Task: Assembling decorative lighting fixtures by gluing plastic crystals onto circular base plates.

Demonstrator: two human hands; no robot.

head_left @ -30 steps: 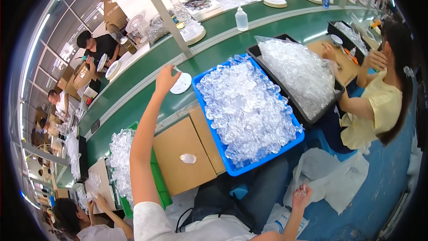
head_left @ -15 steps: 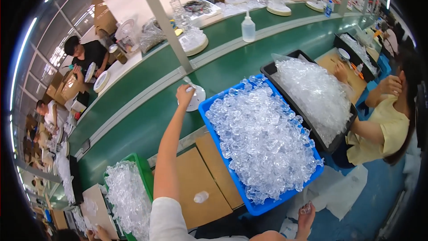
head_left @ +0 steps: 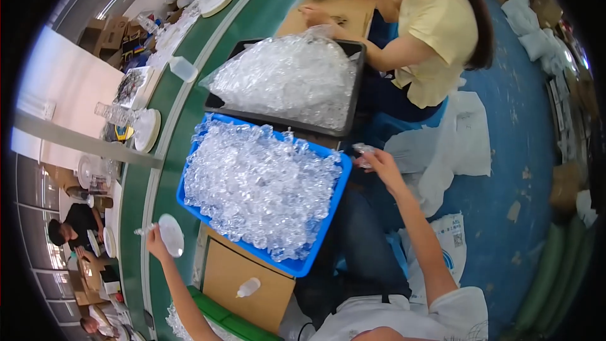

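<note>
My left hand [head_left: 155, 244] is closed, its fingers pinching a small clear plastic piece [head_left: 142, 231] beside a white round disc [head_left: 171, 236] on the green conveyor belt. Past the right edge of a blue bin [head_left: 344, 180], my right hand [head_left: 381, 165] is closed on a clear plastic piece [head_left: 363, 148]; whether it holds one or more I cannot tell. Clear plastic pieces [head_left: 265, 183] are heaped in the blue bin between my arms. A small clear bottle [head_left: 249, 287] lies on the brown cardboard [head_left: 222, 270] near me.
Beyond the blue bin stands a black tray [head_left: 351, 104] with a large bag of clear plastic [head_left: 284, 76]. A green bin [head_left: 230, 321] stands at lower left. A co-worker in yellow [head_left: 435, 19] sits at far right. A squeeze bottle [head_left: 183, 69] rests on the belt.
My view has turned to the right, so the bins and belt appear rotated. The left hand stays by the white disc; the right hand still holds clear plastic beyond the blue bin.
</note>
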